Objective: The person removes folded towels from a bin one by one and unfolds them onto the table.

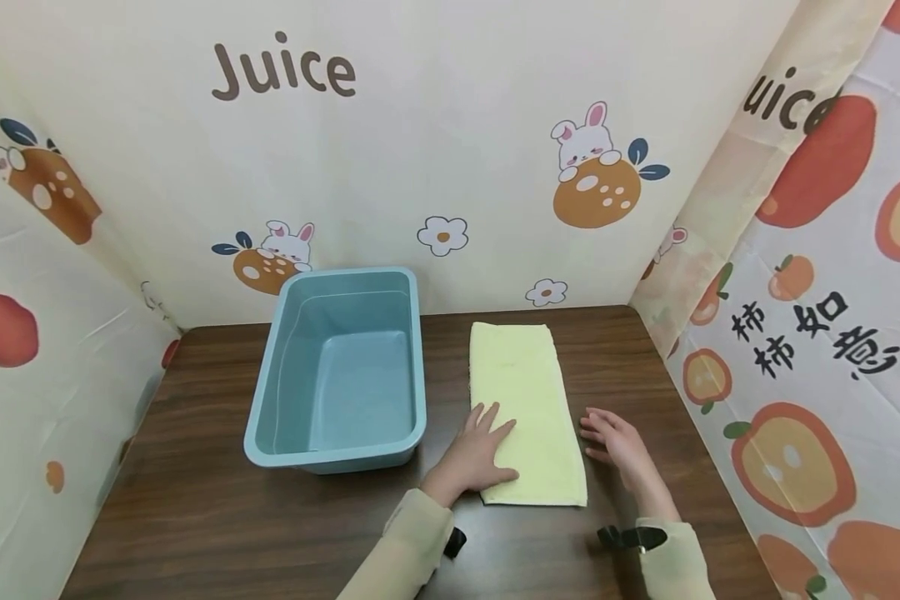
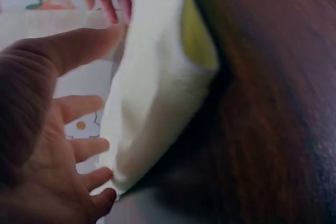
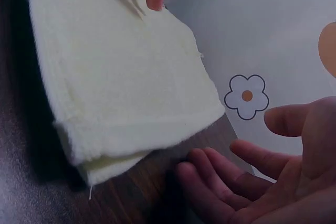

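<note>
A pale yellow towel point(image 1: 528, 400), folded into a long rectangle, lies on the table to the right of a blue basin. My left hand point(image 1: 476, 456) is at the towel's left edge, its fingers spread over the cloth; the left wrist view shows that hand point(image 2: 63, 124) with the towel point(image 2: 152, 87) at its fingertips. Just off the towel's right side is my right hand point(image 1: 621, 446), fingers loosely bent and holding nothing. In the right wrist view the folded layers of the towel point(image 3: 126, 82) show beside the right hand point(image 3: 273, 171), with a gap between them.
The light blue plastic basin point(image 1: 412, 392) stands left of the towel on the dark wooden table point(image 1: 195, 500). Printed curtains point(image 1: 435, 125) enclose the table at the back and both sides. A black strap point(image 1: 630, 537) is on the right wrist.
</note>
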Demonstrator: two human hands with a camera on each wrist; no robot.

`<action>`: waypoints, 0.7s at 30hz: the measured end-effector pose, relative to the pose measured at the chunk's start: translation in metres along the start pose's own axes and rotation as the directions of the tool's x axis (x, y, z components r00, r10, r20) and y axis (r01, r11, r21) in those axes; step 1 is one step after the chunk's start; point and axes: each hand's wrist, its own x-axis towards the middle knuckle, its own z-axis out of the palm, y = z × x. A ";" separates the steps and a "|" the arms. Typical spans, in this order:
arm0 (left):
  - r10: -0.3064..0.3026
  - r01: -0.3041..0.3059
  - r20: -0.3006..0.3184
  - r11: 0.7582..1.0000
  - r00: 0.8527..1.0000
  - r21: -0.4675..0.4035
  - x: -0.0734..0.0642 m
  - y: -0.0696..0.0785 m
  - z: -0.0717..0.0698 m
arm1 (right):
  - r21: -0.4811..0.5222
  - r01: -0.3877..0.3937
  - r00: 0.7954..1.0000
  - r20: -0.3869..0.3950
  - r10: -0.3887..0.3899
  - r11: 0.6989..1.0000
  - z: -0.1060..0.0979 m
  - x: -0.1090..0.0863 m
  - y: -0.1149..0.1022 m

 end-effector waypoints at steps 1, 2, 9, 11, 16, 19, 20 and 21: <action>-0.009 0.008 0.018 0.999 1.000 0.047 0.000 0.001 0.002 | -0.004 -0.010 1.000 0.001 0.010 1.000 0.000 0.000 0.001; -0.014 0.011 0.031 0.996 0.999 0.084 0.000 0.002 0.004 | -0.004 -0.017 1.000 0.006 0.017 1.000 0.001 0.000 0.002; -0.034 0.023 0.070 0.987 0.997 0.157 0.000 0.003 0.012 | -0.002 -0.064 0.998 0.026 0.064 0.998 0.005 0.002 0.001; -0.033 0.021 0.070 0.987 0.997 0.160 0.001 0.003 0.012 | -0.004 -0.079 0.997 0.016 0.079 0.997 0.008 0.003 0.001; -0.021 0.009 0.073 0.986 0.997 0.167 0.002 0.004 0.012 | -0.066 -0.089 0.996 -0.033 0.087 0.994 0.016 0.009 0.004; -0.015 0.003 0.068 0.985 0.998 0.175 0.002 0.005 0.011 | -0.133 -0.061 0.997 -0.047 0.055 0.989 0.019 0.012 0.007; -0.015 0.003 0.067 0.984 0.998 0.176 0.002 0.006 0.011 | -0.148 -0.051 0.998 -0.051 0.044 0.988 0.020 0.012 0.008; -0.014 0.002 0.066 0.984 0.998 0.180 0.002 0.006 0.010 | -0.165 -0.044 0.998 -0.058 0.035 0.985 0.021 0.013 0.009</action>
